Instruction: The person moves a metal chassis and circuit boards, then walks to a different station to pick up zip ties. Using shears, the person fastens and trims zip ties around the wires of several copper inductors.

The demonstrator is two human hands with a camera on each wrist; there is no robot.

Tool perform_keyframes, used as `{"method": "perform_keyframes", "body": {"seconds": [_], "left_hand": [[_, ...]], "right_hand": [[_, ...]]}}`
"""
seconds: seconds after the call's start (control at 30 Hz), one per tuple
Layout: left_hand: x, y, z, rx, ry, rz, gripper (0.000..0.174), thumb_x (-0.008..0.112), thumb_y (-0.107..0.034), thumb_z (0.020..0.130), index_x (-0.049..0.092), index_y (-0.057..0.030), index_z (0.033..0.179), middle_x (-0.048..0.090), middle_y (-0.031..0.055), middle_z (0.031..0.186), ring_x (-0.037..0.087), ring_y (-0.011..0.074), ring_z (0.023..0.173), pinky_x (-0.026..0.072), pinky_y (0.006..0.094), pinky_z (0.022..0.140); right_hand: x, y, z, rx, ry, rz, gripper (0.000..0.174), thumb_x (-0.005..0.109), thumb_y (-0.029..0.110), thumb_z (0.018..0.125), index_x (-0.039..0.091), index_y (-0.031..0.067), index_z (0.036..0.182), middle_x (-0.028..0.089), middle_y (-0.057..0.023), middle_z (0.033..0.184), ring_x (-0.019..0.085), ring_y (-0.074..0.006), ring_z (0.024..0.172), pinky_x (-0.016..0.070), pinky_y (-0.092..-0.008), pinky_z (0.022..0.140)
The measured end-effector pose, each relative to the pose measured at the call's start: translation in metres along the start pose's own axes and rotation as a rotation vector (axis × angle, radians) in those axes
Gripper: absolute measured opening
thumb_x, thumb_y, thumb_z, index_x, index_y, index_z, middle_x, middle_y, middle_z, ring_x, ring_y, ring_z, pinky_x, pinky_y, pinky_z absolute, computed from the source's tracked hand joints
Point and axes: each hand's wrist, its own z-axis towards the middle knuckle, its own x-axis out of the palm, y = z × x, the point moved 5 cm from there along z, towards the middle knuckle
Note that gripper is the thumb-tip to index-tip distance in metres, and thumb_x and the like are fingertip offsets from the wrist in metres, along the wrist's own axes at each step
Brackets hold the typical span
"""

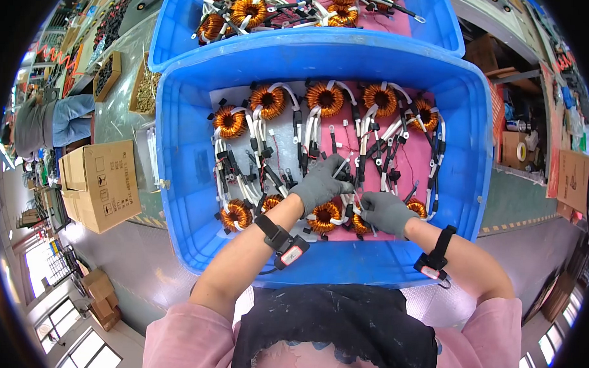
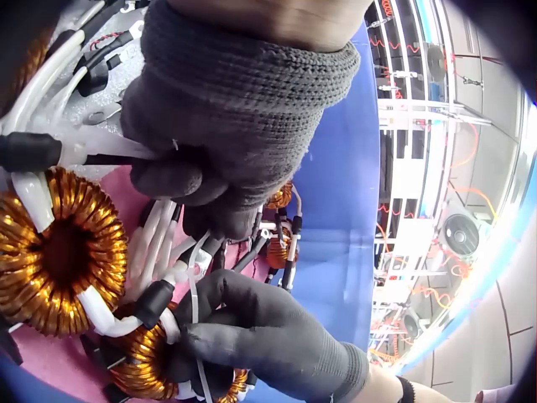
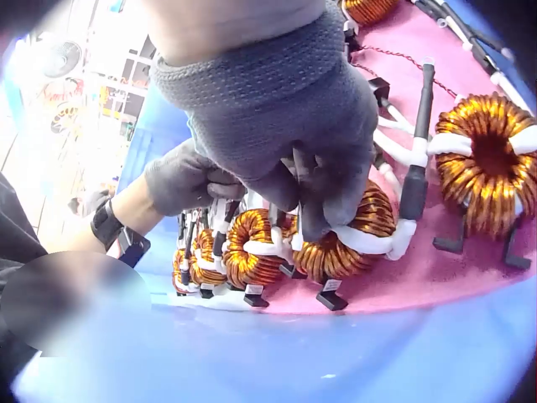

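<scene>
Strip [image 2: 195,300] in right fingers [image 2: 225,342], labels [image 3: 331,285] unreadable

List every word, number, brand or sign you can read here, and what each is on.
No wording is legible.
Left carton: printed lines and boxed symbols, too small.
Right carton: faint print, too small.
Left wrist device's label: red-bordered, blurred.
Right wrist device's label: same, blurred.
White sticker on a coil's black foot: too blurred.

Gloved right hand [image 3: 285,126] over copper coils [image 3: 330,262] on pink sheet [image 3: 411,281]; left hand [image 3: 185,180] near.
</scene>
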Motion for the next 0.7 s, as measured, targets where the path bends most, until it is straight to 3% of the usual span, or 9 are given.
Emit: {"method": "perform_keyframes", "body": {"seconds": [0.13, 0.27, 0.33, 0.53, 0.6, 0.7], "left_hand": [[0.007, 0.018, 0.003, -0.029, -0.027, 0.019, 0.038, 0.069, -0.021, 0.077, 0.055, -0.0012, 0.107, 0.061, 0.0188, 0.103, 0.058, 0.0342, 0.099, 0.0433, 0.0404, 0.087], [0.013, 0.018, -0.002, -0.007, -0.014, -0.025, 0.035, 0.067, -0.022, 0.079, 0.055, 0.0001, 0.104, 0.061, 0.0194, 0.1, 0.058, 0.0341, 0.096, 0.0436, 0.0403, 0.085], [0.011, 0.017, -0.002, -0.017, -0.016, -0.042, 0.034, 0.067, -0.021, 0.079, 0.056, 0.0004, 0.103, 0.061, 0.0196, 0.099, 0.058, 0.0342, 0.094, 0.0437, 0.0404, 0.084], [0.009, 0.017, -0.002, -0.063, -0.025, -0.053, 0.027, 0.065, -0.015, 0.079, 0.057, 0.0009, 0.099, 0.062, 0.0181, 0.097, 0.059, 0.0318, 0.094, 0.0443, 0.0392, 0.083], [0.013, 0.024, 0.001, 0.043, 0.026, -0.099, 0.027, 0.066, -0.015, 0.078, 0.058, 0.001, 0.099, 0.062, 0.018, 0.097, 0.059, 0.0308, 0.095, 0.0442, 0.0389, 0.084], [0.01, 0.016, -0.002, 0.058, 0.048, -0.075, 0.034, 0.067, -0.017, 0.078, 0.056, 0.0008, 0.104, 0.062, 0.0187, 0.098, 0.059, 0.0304, 0.095, 0.0441, 0.0385, 0.086]], "right_hand": [[-0.002, 0.009, -0.002, -0.037, -0.037, -0.074, 0.023, 0.058, 0.02, 0.079, 0.057, 0.007, 0.098, 0.065, -0.014, 0.088, 0.062, -0.0329, 0.086, 0.048, -0.0403, 0.074], [0.001, 0.006, 0.004, -0.064, -0.035, -0.047, 0.022, 0.057, 0.021, 0.082, 0.057, 0.0074, 0.099, 0.065, -0.0156, 0.087, 0.063, -0.0334, 0.084, 0.0482, -0.0412, 0.074], [0.0, 0.012, 0.006, -0.101, -0.167, -0.088, 0.022, 0.056, 0.024, 0.085, 0.056, 0.0081, 0.099, 0.065, -0.0159, 0.084, 0.063, -0.0342, 0.082, 0.0482, -0.0427, 0.073], [0.002, 0.014, 0.0, -0.056, -0.257, -0.142, 0.022, 0.057, 0.028, 0.086, 0.056, 0.0084, 0.097, 0.064, -0.0156, 0.079, 0.063, -0.0354, 0.078, 0.0484, -0.042, 0.07], [-0.003, 0.014, -0.003, -0.055, -0.198, -0.11, 0.022, 0.057, 0.028, 0.086, 0.057, 0.0087, 0.096, 0.064, -0.016, 0.079, 0.062, -0.0357, 0.076, 0.0483, -0.0423, 0.069], [-0.003, 0.01, 0.002, -0.067, -0.167, -0.024, 0.021, 0.058, 0.029, 0.086, 0.057, 0.0093, 0.095, 0.064, -0.016, 0.079, 0.062, -0.0357, 0.075, 0.0481, -0.0432, 0.069]]}}
